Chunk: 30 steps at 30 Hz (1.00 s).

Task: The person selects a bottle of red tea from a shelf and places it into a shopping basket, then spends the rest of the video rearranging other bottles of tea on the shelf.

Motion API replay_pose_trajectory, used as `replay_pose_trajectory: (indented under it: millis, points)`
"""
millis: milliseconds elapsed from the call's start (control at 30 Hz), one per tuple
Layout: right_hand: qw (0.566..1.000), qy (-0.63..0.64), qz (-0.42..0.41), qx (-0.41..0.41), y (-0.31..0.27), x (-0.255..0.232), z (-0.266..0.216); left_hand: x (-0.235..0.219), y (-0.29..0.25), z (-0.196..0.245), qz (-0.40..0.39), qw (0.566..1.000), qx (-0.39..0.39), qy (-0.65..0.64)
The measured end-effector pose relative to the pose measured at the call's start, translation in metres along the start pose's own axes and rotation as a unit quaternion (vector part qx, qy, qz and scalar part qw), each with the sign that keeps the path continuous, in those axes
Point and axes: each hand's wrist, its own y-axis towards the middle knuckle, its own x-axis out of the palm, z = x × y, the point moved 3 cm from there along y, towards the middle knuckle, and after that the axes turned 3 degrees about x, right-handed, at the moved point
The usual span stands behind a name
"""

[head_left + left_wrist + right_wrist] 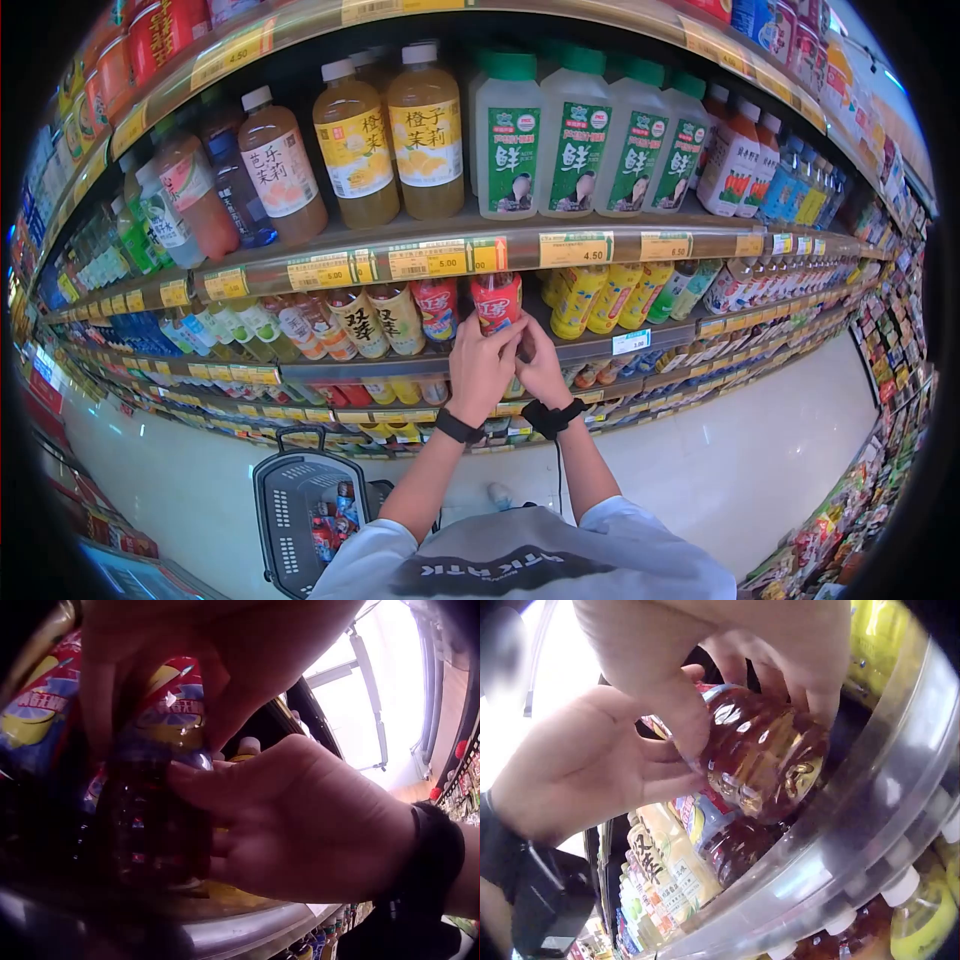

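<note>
A bottle with a red label (496, 302) stands at the front of the middle shelf in the head view, both hands around it. My left hand (482, 368) grips it from the left, and my right hand (541, 372) holds its lower right side. In the left wrist view, the left hand (202, 645) reaches over the label while the right thumb and fingers (300, 817) press the bottle's side. The right wrist view has the right hand (727, 645) curled over the amber bottle (761, 754), tilted near the shelf lip, with the left hand (592, 757) touching it.
Beside it stand a similar red-labelled bottle (437, 308) and yellow bottles (578, 302). The shelf edge with price tags (576, 247) runs just above. On the floor at lower left is a grey basket (288, 462) containing several bottles.
</note>
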Motion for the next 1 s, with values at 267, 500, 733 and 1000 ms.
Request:
replay_pose_trajectory:
  millis: [267,500,733,1000]
  points:
    - [0.999,0.043,-0.029,-0.006,0.026,0.001,0.029,0.007,0.002,-0.012,0.009,1.000,0.005,0.006]
    - [0.999,-0.023,0.007,-0.048,0.034,0.005,0.041,0.013,0.005,-0.021,0.002,1.000,-0.005,0.020]
    - [0.997,-0.056,0.014,-0.049,0.034,0.007,0.035,0.022,-0.002,-0.027,0.042,0.995,0.023,0.089]
    - [0.985,-0.162,0.029,-0.052,0.033,0.014,0.029,0.025,-0.002,-0.034,0.037,0.996,-0.003,0.077]
